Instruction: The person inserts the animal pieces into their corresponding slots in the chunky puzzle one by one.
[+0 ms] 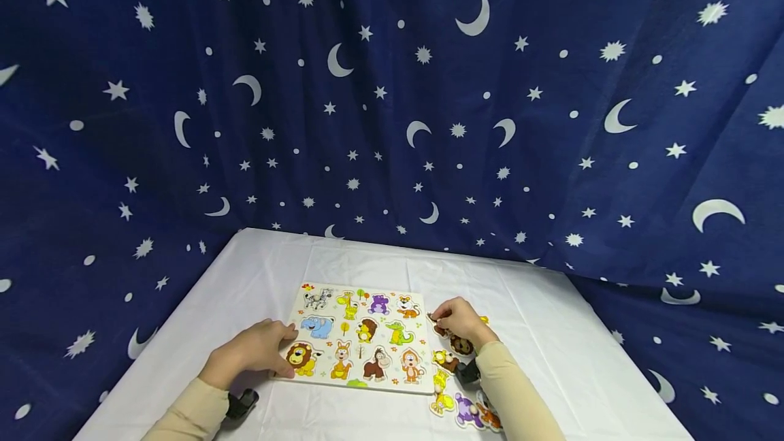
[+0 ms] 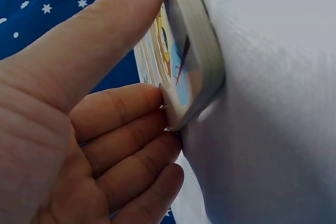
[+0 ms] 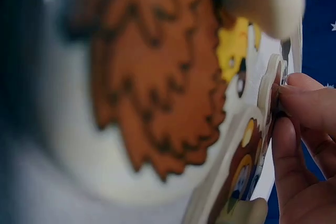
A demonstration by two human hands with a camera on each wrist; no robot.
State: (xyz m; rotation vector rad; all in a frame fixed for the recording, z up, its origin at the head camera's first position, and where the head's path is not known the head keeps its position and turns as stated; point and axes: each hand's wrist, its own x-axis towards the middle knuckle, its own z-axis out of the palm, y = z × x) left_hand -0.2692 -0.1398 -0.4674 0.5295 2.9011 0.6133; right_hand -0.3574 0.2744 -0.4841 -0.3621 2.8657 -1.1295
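Note:
A white puzzle board [image 1: 352, 386] printed with several cartoon animals lies flat on the table. At its near left corner my left hand [image 1: 260, 347] holds it, the thumb over the face and the fingertips against the side; the board's thick corner [image 2: 202, 77] fills the middle of the left wrist view. Beyond the board's right side, my right hand [image 1: 459, 318] pinches a brown animal puzzle piece [image 1: 437, 326] between thumb and fingers. Its exact animal is mostly hidden. A lion piece [image 1: 461, 344] lies just under that hand. Large and blurred in the right wrist view is a hedgehog piece [image 3: 157, 93].
Nearer me, right of the board, lie a giraffe piece [image 1: 440, 393], a purple hippo piece [image 1: 468, 412] and an orange-and-white piece [image 1: 488, 416], partly behind my sleeve. A white cloth [image 1: 361, 264] covers the table. A blue star-patterned curtain [image 1: 392, 114] hangs behind it.

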